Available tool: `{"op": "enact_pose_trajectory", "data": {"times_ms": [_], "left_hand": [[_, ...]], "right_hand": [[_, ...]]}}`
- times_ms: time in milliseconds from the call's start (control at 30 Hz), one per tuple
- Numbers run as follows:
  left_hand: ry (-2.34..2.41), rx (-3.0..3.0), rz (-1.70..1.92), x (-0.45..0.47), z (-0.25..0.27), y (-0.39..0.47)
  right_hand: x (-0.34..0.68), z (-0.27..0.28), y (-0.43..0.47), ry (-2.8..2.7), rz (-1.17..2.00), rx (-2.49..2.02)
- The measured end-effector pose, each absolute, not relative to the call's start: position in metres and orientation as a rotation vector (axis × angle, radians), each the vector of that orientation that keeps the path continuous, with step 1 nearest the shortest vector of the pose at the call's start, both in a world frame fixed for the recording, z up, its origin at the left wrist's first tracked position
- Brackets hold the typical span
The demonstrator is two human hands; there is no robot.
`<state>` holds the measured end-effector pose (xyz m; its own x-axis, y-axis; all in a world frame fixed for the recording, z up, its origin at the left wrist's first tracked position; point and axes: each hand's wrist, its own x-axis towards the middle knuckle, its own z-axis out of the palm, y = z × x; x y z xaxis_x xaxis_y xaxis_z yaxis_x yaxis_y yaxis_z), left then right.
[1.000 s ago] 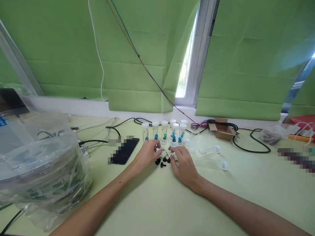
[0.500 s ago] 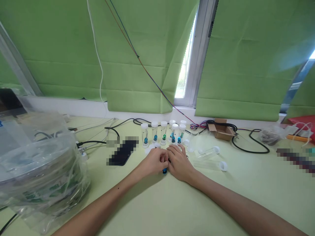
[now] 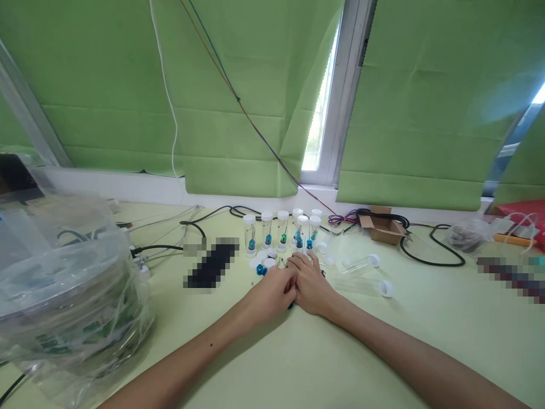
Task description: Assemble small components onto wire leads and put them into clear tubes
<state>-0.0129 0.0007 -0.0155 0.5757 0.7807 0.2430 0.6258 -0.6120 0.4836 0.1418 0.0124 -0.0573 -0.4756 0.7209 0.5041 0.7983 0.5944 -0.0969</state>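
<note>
My left hand (image 3: 272, 291) is closed on the tabletop, its fingers curled against my right hand. A dark blue piece (image 3: 290, 305) peeks out below its fingers; most of it is hidden. Palm down, my right hand (image 3: 314, 288) has bent fingers meeting the left fingertips, and what lies under them is hidden. Just beyond the left knuckles lie a blue knotted-looking piece (image 3: 260, 270) and several white round caps (image 3: 269, 262). Behind both hands stand several clear tubes (image 3: 250, 230) with white lids, holding small blue or green pieces with thin wires.
Two open clear tubes, one with a white end ring (image 3: 385, 288), lie right of my hands. A phone (image 3: 213, 264) lies left, near a large plastic-wrapped bundle (image 3: 85, 295). At the back are a small cardboard box (image 3: 385, 230) and black cables (image 3: 434, 261).
My left hand has shifted slightly toward me and right, closer against the right hand. The blue knotted piece and caps behind it now show; the blue piece below it is more covered.
</note>
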Motion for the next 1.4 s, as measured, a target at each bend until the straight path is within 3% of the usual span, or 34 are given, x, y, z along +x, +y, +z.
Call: {"op": "enact_pose_trajectory", "data": {"times_ms": [1400], "left_hand": [[1.047, 2.597, 0.808, -0.001, -0.023, -0.012]], "right_hand": [[0.147, -0.053, 0.014, -2.146, 0.064, -0.970]]}}
